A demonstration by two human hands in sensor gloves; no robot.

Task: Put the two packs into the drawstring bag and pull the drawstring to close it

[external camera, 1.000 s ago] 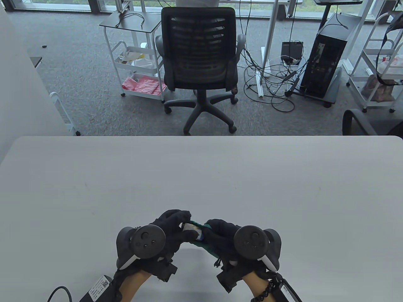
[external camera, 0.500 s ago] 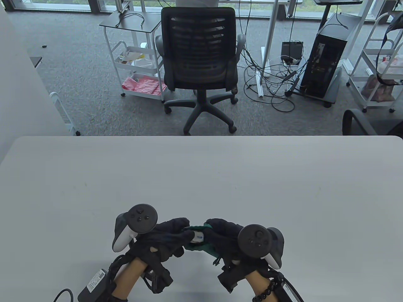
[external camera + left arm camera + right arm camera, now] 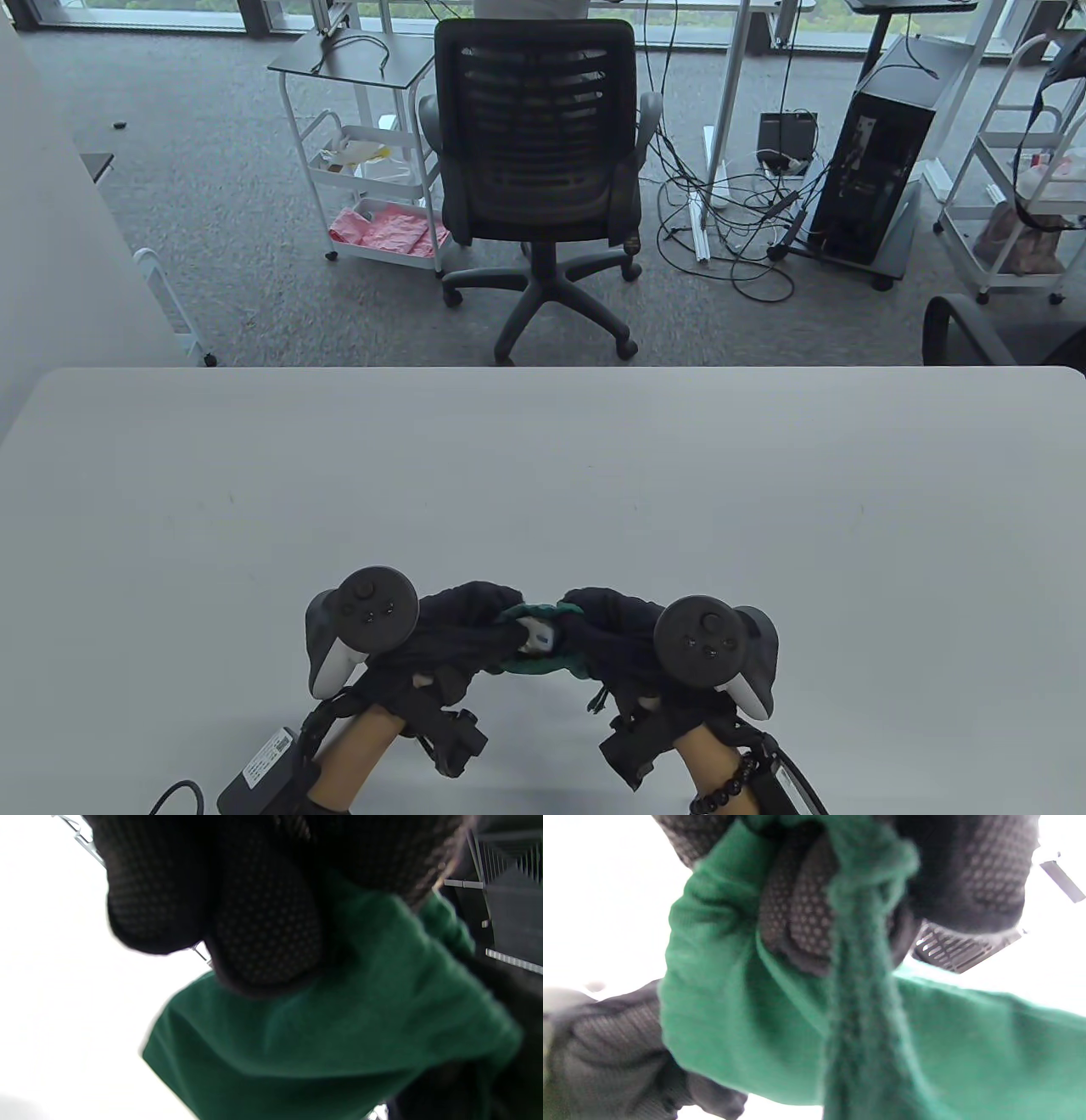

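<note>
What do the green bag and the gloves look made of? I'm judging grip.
The bag looks like soft, matte, slightly fuzzy cloth: it creases and its cord is fluffy. The gloves look like dark knit with a pattern of small raised dots, probably rubbery, though that is uncertain.

Over 1 s the left hand (image 3: 462,632) rolled, its tracker (image 3: 373,609) swinging up and left. The pack (image 3: 536,635) sank deeper into the bag (image 3: 543,662), less white showing. Right hand (image 3: 615,637) shifted slightly right.
</note>
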